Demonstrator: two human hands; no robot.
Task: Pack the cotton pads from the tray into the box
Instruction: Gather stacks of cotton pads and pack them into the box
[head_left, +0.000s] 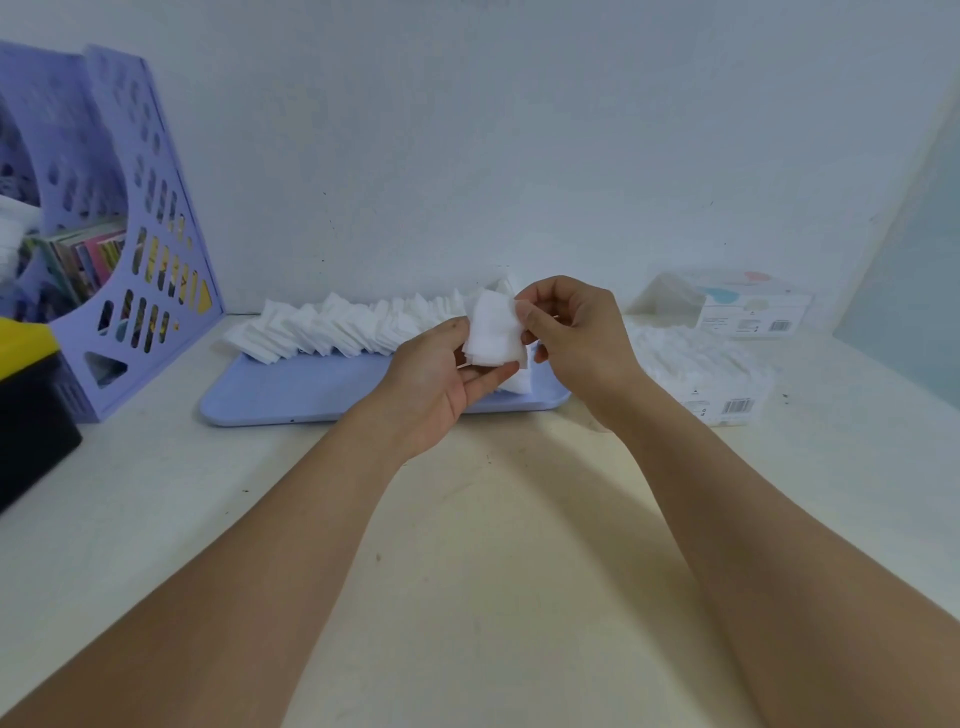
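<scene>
A small stack of white cotton pads (493, 332) is held upright above the right end of the lilac tray (311, 395). My left hand (436, 384) grips its left edge and bottom, and my right hand (576, 338) pinches its right edge. A long row of cotton pads (337, 325) leans along the tray's back edge. To the right of the tray stands the open clear box (717, 379), partly filled with white pads; my right wrist hides its near-left corner.
A second cotton pad box (748, 306) with its lid stands by the wall at the back right. A purple file rack (130, 228) with books stands at the left, and a black and yellow case (26, 395) lies in front of it. The white wall runs close behind the tray.
</scene>
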